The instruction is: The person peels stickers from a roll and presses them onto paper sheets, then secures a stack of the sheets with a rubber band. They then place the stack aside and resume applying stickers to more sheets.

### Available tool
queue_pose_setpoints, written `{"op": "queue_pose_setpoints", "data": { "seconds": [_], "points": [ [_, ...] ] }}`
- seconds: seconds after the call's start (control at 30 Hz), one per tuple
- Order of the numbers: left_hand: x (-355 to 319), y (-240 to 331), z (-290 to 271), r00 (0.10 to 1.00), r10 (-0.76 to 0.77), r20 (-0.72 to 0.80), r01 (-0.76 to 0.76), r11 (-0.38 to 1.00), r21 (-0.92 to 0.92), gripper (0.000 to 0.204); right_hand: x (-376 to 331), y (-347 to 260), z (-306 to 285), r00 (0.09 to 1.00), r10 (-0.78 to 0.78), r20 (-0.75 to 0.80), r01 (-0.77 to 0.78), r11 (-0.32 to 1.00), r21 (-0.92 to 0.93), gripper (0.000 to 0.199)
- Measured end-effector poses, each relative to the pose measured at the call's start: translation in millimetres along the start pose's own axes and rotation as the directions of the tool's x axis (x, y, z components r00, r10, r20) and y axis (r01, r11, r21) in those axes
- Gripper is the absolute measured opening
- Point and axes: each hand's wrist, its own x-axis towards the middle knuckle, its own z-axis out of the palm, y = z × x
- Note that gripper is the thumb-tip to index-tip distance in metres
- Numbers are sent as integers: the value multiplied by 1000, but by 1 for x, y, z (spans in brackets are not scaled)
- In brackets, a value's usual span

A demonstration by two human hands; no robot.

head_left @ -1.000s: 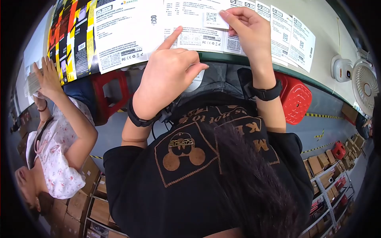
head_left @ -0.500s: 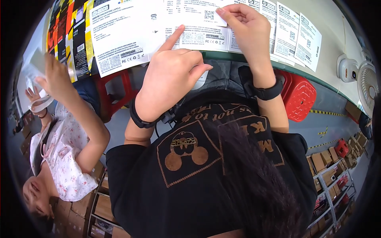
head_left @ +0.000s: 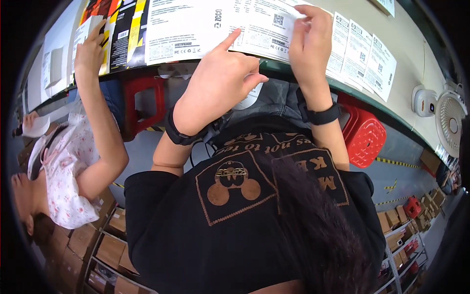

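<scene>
The long green-edged table point(head_left: 391, 115) runs across the top of my view, bending with the lens. On it lies a big white printed paper sheet point(head_left: 196, 27) with black text blocks and small square codes, and further right a row of smaller white printed labels point(head_left: 364, 56). Below the table edge stand a red plastic stool point(head_left: 364, 137) on my right and another red stool point(head_left: 142, 105) to my left. My left hand point(head_left: 215, 88) is loosely curled, index finger stretched out with its tip resting on the big sheet, holding nothing. My right hand point(head_left: 308, 44) rests at the sheet's right part, fingers bent and close together, pinching a small white label point(head_left: 284, 24) against it. A black wristband point(head_left: 320, 116) sits on that wrist. At far left, another person's hand point(head_left: 90, 49) holds a small white card point(head_left: 87, 30).
</scene>
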Motion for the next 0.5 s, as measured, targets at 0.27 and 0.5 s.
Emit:
{"op": "queue_pose_setpoints", "data": {
  "seconds": [0.27, 0.5],
  "points": [
    [-8, 1, 10, 1000, 29, 0, -29, 999, 34, 24, -19, 1, -42, 891, -254, 377, 350, 912, -212, 30],
    [-15, 9, -7, 972, -56, -228, 12, 981, -191, 12, -29, -31, -69, 891, 180, 417, -388, 780, 491, 29]
  ]
}}
